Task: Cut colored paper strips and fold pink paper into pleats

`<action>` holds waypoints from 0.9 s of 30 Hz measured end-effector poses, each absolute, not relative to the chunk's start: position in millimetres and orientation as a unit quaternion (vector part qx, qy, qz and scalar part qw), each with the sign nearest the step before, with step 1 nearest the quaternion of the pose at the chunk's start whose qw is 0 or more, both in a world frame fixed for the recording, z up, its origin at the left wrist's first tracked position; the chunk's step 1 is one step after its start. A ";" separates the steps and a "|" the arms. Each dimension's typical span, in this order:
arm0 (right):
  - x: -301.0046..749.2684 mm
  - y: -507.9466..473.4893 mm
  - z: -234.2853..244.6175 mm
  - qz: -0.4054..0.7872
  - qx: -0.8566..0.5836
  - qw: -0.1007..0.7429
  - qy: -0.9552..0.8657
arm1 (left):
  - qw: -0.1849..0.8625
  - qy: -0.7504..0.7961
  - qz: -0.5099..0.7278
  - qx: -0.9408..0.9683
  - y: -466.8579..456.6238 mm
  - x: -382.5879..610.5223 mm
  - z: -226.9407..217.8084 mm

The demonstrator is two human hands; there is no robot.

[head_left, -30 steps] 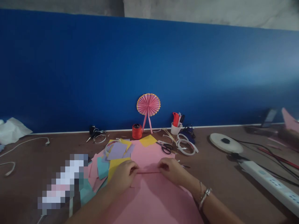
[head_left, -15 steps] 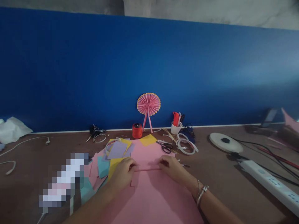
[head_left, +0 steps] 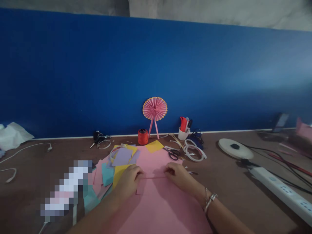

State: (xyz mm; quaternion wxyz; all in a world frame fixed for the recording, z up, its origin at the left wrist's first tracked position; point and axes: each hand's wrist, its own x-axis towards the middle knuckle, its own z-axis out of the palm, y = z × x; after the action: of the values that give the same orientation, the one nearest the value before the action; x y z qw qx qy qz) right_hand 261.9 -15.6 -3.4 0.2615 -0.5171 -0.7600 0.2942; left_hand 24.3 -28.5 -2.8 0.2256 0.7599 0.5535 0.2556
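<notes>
My left hand (head_left: 131, 177) and my right hand (head_left: 175, 172) are closed at opposite ends of a narrow folded edge on a pink sheet of paper (head_left: 154, 188). Both pinch that edge between thumb and fingers. More pink paper (head_left: 158, 214) lies beneath and toward me. Just beyond my hands, a flat pink sheet (head_left: 152, 161) reaches back to a yellow piece (head_left: 154, 146). Black-handled scissors (head_left: 173, 154) rest near my right hand on its far side. Beside my left hand lie yellow (head_left: 119, 172), teal (head_left: 107, 174) and purple (head_left: 123, 157) paper pieces.
A pink pleated paper fan (head_left: 155, 109) stands against the blue partition (head_left: 156, 65). Near it are a red spool (head_left: 142, 136) and a white cup (head_left: 183, 133) of pens. Coiled white strips (head_left: 194, 151) lie at right, a power strip (head_left: 282, 191) farther right, keys (head_left: 98, 138) back left.
My right hand has shifted very slightly to the left along the folded edge. My left hand and the papers look nearly the same. At the far right, a pink shape has moved.
</notes>
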 end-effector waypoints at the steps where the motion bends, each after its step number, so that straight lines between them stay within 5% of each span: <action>1: 261.7 -16.2 -2.6 0.294 -0.517 0.259 -0.761 | 0.224 0.551 0.254 0.762 -28.6 24.3 -3.0; 10: 259.7 -19.7 5.0 0.265 -0.514 0.228 -0.783 | 0.201 0.540 0.226 0.785 -30.5 23.2 -1.4; 19: 253.2 -26.9 4.9 0.110 -0.416 0.151 -0.890 | 0.030 0.449 0.138 0.882 -32.9 25.9 -9.9; 27: 255.5 -21.3 1.7 0.084 -0.388 0.116 -0.911 | -0.009 0.406 0.088 0.910 -36.3 28.8 6.9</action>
State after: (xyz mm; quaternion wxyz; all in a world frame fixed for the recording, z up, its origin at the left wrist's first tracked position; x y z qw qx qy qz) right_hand 255.5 -21.3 1.7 0.1156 -0.3880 -0.9106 0.0836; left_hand 28.8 -36.3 6.9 -0.0087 0.9097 0.4056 0.0881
